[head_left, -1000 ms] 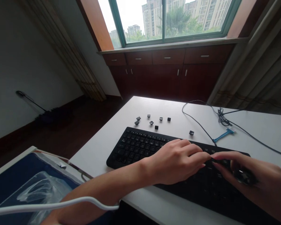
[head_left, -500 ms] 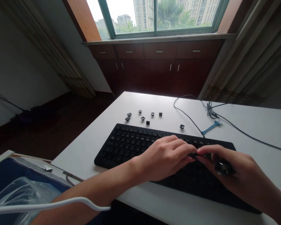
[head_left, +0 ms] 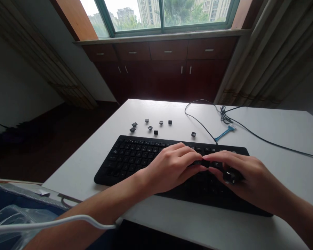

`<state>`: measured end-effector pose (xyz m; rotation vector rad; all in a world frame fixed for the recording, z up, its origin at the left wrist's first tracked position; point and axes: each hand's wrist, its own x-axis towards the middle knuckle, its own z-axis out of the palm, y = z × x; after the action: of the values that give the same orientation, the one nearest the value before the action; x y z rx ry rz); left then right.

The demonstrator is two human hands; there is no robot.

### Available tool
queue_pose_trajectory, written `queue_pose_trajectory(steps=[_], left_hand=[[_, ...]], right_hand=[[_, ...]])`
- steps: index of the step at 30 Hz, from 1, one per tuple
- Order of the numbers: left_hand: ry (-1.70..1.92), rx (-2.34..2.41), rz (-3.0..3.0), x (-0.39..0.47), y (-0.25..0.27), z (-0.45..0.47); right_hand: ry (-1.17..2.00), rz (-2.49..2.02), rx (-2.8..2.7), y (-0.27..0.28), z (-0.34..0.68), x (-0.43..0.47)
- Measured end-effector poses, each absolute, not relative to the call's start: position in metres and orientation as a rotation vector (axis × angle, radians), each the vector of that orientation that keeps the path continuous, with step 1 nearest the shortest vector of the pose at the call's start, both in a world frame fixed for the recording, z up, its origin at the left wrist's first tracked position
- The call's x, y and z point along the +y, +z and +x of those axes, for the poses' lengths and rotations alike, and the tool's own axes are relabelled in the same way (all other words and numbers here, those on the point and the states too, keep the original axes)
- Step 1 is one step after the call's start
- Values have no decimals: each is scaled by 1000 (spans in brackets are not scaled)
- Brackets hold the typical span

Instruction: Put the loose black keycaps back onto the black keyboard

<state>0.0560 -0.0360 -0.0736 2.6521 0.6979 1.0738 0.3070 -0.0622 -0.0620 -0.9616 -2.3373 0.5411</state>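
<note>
A black keyboard [head_left: 135,152] lies on the white table, with both hands over its right half. My left hand [head_left: 169,168] is closed, thumb and fingers pinched on a small black keycap [head_left: 205,163] just above the keys. From the other side the fingertips of my right hand [head_left: 246,173] meet it. My right hand is also closed, around a black handled tool [head_left: 233,175] with a glossy end; its kind is not clear. Several loose black keycaps [head_left: 150,128] lie behind the keyboard, one [head_left: 193,134] apart from the others.
A blue brush [head_left: 225,133] with pale bristles lies behind the keyboard beside a bundled black cable [head_left: 225,116]. At lower left, a blue-lined container [head_left: 5,198] holds clear plastic. A white cord [head_left: 75,218] passes over my left forearm. Cabinets [head_left: 156,76] stand beyond the table.
The camera view has shifted, so the table and keyboard appear further left and slightly higher. Both hands remain together over the keyboard, with the dark piece between their fingertips now showing more clearly.
</note>
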Motion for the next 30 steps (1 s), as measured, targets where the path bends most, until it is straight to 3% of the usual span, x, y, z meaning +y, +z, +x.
queue_pose_trajectory(steps=[19,26,30], left_hand=[[1083,662,2641,-39,-77,59],[1076,747,2620,-38,-77,58],[1050,745,2625,-37,-80,57]], right_hand=[[456,-887,-2295,-57,306,-61],[152,-1259,-1807,-29,330,-53],[112,-1336,-1798,-31,333,-48]])
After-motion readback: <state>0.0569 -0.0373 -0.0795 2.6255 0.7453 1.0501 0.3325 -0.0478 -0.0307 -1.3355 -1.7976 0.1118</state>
